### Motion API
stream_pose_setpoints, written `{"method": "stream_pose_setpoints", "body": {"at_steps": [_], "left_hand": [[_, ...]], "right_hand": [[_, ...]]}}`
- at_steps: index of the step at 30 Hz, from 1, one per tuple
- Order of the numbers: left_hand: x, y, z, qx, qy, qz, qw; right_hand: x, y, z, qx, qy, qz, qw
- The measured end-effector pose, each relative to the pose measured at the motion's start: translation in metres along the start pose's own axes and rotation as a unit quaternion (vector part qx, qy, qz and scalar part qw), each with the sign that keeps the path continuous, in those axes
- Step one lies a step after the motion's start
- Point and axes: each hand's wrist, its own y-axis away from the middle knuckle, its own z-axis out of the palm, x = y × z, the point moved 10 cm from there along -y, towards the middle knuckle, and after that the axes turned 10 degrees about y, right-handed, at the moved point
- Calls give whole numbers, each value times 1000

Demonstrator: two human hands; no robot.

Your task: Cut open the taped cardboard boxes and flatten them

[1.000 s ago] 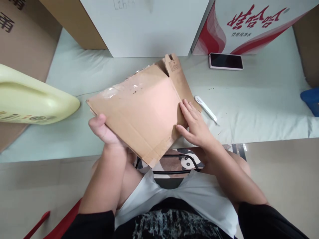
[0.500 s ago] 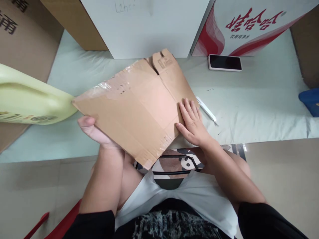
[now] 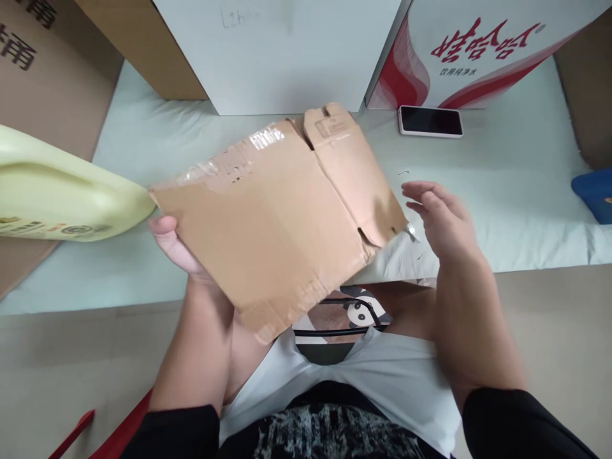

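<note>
A flattened cardboard box (image 3: 268, 217) with clear tape along its edges is tilted above the pale green cloth. My left hand (image 3: 176, 245) grips its left edge, thumb on top and the other fingers hidden beneath. Just off the box's right corner, my right hand (image 3: 442, 220) is in the air, fingers stretched out and touching nothing. Below that corner, the tip of a white utility knife (image 3: 412, 233) pokes out; the rest of it is covered by the cardboard.
On the pale green cloth (image 3: 516, 191) lies a phone (image 3: 430, 121), before a red and white carton (image 3: 449, 64). A white box (image 3: 287, 64) stands behind the cardboard. A yellow bottle (image 3: 67, 191) is at left, a blue object (image 3: 595, 194) at far right.
My right hand has lifted off the cardboard and moved right. The box has shifted right and toward me, its right flap now raised apart, covering most of the knife.
</note>
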Motion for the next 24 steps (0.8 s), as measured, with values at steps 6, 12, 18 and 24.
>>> {"method": "stream_pose_setpoints", "body": {"at_steps": [6, 12, 18, 24], "left_hand": [[-19, 3, -7, 21, 9, -91, 996], [-20, 1, 2, 15, 14, -67, 998], [-47, 4, 1, -36, 2, -229, 973], [-51, 6, 3, -44, 55, -232, 970]], "right_hand": [[15, 21, 53, -271, -97, 101, 952], [12, 10, 23, -89, -194, 127, 969], [-10, 6, -79, 175, -143, 0, 974], [16, 59, -187, 331, -89, 27, 939]]}}
